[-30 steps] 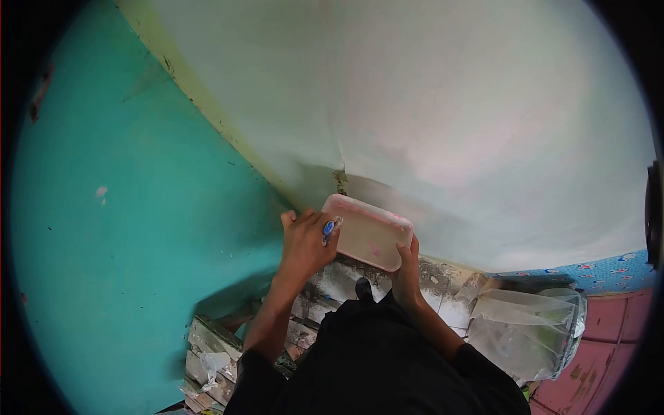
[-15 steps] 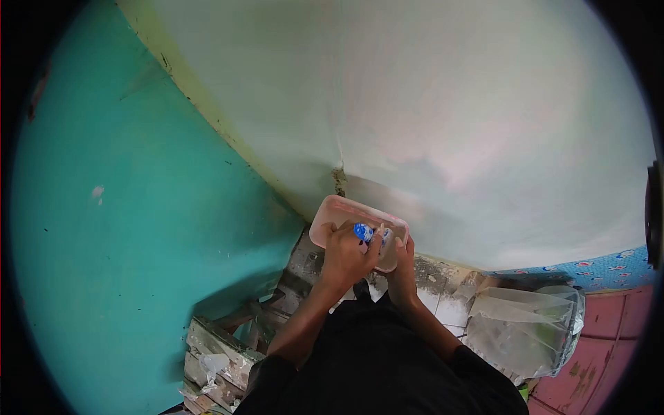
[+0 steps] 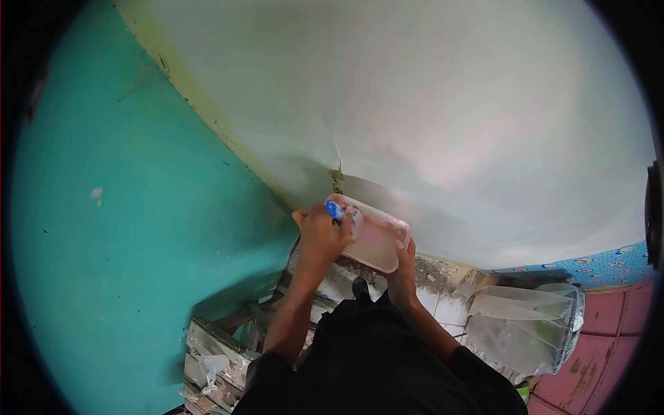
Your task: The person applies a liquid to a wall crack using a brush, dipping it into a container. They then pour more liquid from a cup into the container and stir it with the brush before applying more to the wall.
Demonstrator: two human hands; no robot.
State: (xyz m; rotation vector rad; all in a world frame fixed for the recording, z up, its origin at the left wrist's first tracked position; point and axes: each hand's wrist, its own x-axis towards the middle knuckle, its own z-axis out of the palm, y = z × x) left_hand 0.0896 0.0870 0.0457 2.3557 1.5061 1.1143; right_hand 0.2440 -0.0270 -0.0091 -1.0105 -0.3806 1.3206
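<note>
A shallow pinkish plastic tray (image 3: 380, 242) with a raised rim is held tilted in front of me, close to the corner of the walls. My right hand (image 3: 402, 271) grips its near right edge, thumb over the rim. Over the tray's left end, my left hand (image 3: 322, 234) is closed around a paintbrush (image 3: 335, 209) with a blue, white-smeared handle. The brush's wide pale end sits at the left part of the tray; whether it touches the bottom is hard to tell. A pinkish patch shows on the tray's bottom.
A teal wall (image 3: 152, 207) rises on the left and a pale wall (image 3: 449, 124) ahead, cracked at the corner. Lower left stands a paint-stained wooden stool (image 3: 221, 353). Lower right, a clear plastic-covered container (image 3: 526, 325) stands by pink tiles (image 3: 595, 353).
My left hand has moved left and slightly up with the paintbrush, from the tray's middle to its left end. More of the tray's bottom shows. My right hand stays nearly still.
</note>
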